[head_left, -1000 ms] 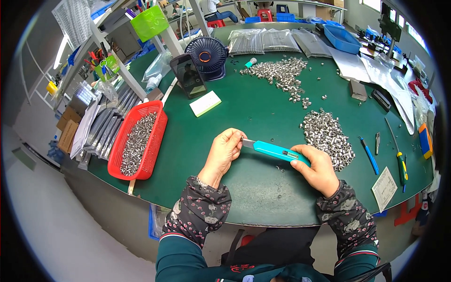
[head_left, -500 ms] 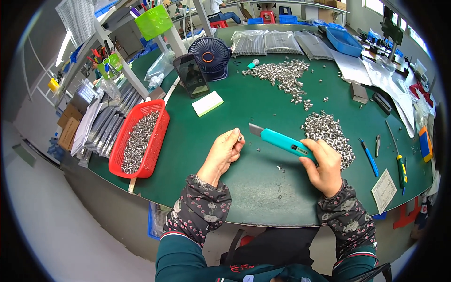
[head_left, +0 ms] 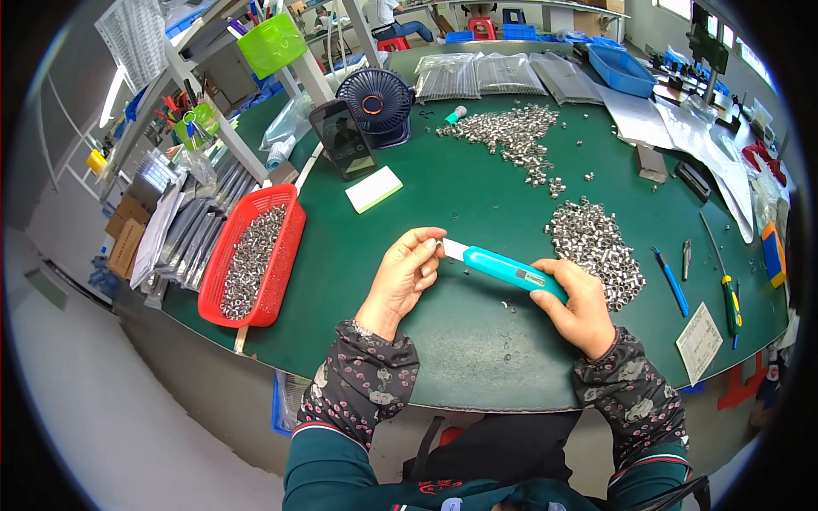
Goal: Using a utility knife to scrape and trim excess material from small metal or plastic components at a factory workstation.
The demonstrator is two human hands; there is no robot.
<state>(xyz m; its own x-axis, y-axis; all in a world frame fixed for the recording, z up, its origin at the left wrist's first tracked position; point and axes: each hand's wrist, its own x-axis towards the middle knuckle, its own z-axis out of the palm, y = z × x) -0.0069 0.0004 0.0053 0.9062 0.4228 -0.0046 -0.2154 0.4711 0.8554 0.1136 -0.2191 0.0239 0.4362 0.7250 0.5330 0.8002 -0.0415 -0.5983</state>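
Knife blade [head_left: 454, 249] back against left fingertips [head_left: 430, 247].

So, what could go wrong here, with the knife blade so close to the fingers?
1. The right hand aims the teal utility knife at the left hand; a slip could cut the fingertips at the blade.
2. Small loose metal parts lie under the knife; an elbow or sleeve may scatter them.
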